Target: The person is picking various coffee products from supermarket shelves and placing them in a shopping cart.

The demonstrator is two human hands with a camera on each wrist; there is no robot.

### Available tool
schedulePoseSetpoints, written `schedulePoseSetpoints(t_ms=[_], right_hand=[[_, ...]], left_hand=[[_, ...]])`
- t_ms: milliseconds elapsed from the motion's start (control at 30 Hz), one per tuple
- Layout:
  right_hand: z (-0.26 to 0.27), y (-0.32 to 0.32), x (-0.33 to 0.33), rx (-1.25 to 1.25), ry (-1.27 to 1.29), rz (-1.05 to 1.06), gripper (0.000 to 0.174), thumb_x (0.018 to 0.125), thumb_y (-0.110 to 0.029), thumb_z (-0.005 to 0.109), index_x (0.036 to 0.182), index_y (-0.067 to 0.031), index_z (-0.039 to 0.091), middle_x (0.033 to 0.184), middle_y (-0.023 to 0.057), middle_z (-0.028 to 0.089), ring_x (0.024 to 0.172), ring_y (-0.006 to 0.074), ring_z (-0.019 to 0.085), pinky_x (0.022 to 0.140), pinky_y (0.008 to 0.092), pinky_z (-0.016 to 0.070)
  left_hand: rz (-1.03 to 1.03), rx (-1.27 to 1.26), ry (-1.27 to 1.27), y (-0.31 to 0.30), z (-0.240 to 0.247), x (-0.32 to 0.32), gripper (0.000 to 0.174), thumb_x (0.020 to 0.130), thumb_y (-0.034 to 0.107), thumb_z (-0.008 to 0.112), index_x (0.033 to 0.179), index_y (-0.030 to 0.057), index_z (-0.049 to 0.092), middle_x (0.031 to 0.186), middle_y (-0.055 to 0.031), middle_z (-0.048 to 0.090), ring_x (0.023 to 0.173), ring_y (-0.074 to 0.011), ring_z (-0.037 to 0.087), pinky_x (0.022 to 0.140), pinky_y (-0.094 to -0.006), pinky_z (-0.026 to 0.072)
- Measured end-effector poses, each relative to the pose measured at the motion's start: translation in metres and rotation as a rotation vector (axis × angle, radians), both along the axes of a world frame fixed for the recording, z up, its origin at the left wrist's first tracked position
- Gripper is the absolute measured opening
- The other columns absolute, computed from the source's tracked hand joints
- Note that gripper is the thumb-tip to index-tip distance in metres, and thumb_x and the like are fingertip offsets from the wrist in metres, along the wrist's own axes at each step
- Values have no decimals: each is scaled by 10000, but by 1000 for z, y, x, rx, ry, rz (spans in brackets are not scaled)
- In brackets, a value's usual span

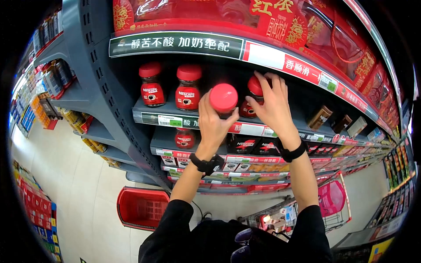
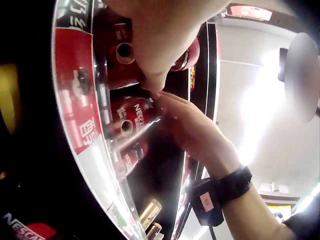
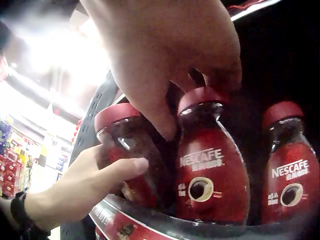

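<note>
In the head view my left hand [image 1: 213, 124] grips a red-lidded coffee jar [image 1: 223, 97] at the shelf's front edge, thumb on one side and fingers on the other. The right wrist view shows that jar [image 3: 131, 155] tilted in the left hand [image 3: 82, 182]. My right hand [image 1: 274, 105] holds another jar [image 1: 254, 94] from above, its fingers around the red lid. In the right wrist view this second jar [image 3: 212, 165] stands upright on the shelf, beside the tilted one. Two more jars [image 1: 189, 87] [image 1: 151, 85] stand to the left on the same shelf.
A price-label rail [image 1: 252, 129] runs along the shelf edge. Brown-topped jars [image 1: 320, 117] stand farther right, and red gift packs [image 1: 280, 26] fill the shelf above. Below are a red basket [image 1: 142, 206] on the floor and a shopping cart [image 1: 335, 197]. A grey shelf upright [image 1: 105, 79] rises at left.
</note>
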State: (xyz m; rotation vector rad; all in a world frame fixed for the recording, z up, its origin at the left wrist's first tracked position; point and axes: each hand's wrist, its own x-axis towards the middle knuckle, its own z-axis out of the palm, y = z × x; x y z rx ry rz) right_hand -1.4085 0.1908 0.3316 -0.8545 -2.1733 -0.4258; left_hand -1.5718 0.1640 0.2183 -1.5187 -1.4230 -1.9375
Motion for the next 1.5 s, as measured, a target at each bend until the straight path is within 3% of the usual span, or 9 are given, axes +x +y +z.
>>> schedulePoseSetpoints(t_ms=[200, 333, 400, 567, 700, 867, 1067, 1267, 1500], right_hand=[[-4, -3, 2, -240, 116, 174, 613, 725, -148, 813, 1277, -127, 549, 1225, 218, 528, 1133, 426, 549, 920, 462, 505], [-20, -17, 11, 25, 221, 279, 553, 739, -180, 818, 1241, -142, 587, 1192, 163, 539, 1110, 388, 565, 913, 453, 518], [-13, -39, 35, 214, 310, 290, 576, 681, -155, 890, 1198, -115, 640, 1199, 132, 560, 1031, 325, 629, 846, 390, 560], [-2, -90, 160, 315, 352, 339, 557, 674, -234, 895, 1156, -94, 654, 1108, 100, 639, 977, 272, 639, 847, 365, 530], [-14, -171, 262, 208, 211, -95, 559, 660, -176, 917, 1136, -40, 657, 1114, 106, 674, 976, 234, 649, 841, 337, 522], [-118, -233, 386, -152, 412, -714, 553, 693, -286, 872, 1159, -89, 649, 1086, 146, 610, 987, 331, 638, 854, 402, 530], [-292, -301, 493, -571, 745, -1199, 555, 747, -214, 815, 1213, -44, 565, 1127, 206, 519, 1029, 371, 580, 894, 439, 507], [-457, -326, 547, -804, 810, -1412, 531, 814, -170, 750, 1254, -42, 483, 1159, 242, 497, 1093, 430, 526, 837, 478, 509], [-586, -307, 597, -878, 788, -1633, 468, 802, -28, 681, 1238, -65, 518, 1258, 255, 438, 1169, 468, 452, 818, 509, 542]], left_hand=[[-226, 63, -237, -2, -25, -2, 805, 656, 103, 896, 1322, -52, 471, 1294, -208, 535, 1153, -351, 574, 982, -416, 487], [-354, 41, -317, -43, -17, 15, 792, 687, 75, 892, 1341, -31, 458, 1340, -148, 503, 1190, -269, 553, 1006, -377, 475], [-279, 169, -170, -62, -18, 21, 638, 748, 3, 835, 1310, -36, 536, 1229, -147, 642, 1054, -225, 656, 951, -384, 522], [-554, -148, -226, -123, -21, 75, 887, 675, 135, 880, 1384, -29, 372, 1354, -143, 446, 1230, -287, 509, 1042, -413, 471], [-963, -501, -4, -126, -42, 133, 915, 622, 202, 939, 1367, 26, 438, 1306, -127, 501, 1228, -272, 517, 1049, -405, 444], [-1276, -888, 209, -115, -89, 263, 654, 674, 94, 922, 1213, -1, 565, 1198, -107, 637, 1074, -194, 633, 943, -349, 512], [-1599, -1146, 181, -112, -204, 438, 807, 686, 151, 925, 1336, -28, 482, 1175, -120, 661, 1074, -198, 645, 969, -359, 501], [-1649, -1302, 165, -137, -335, 564, 772, 686, 164, 921, 1298, -14, 484, 1150, -139, 669, 1077, -231, 656, 960, -376, 511], [-1390, -1382, 355, -135, -481, 684, 760, 596, 251, 924, 1205, 28, 528, 1162, -193, 644, 1059, -387, 632, 906, -447, 504]])
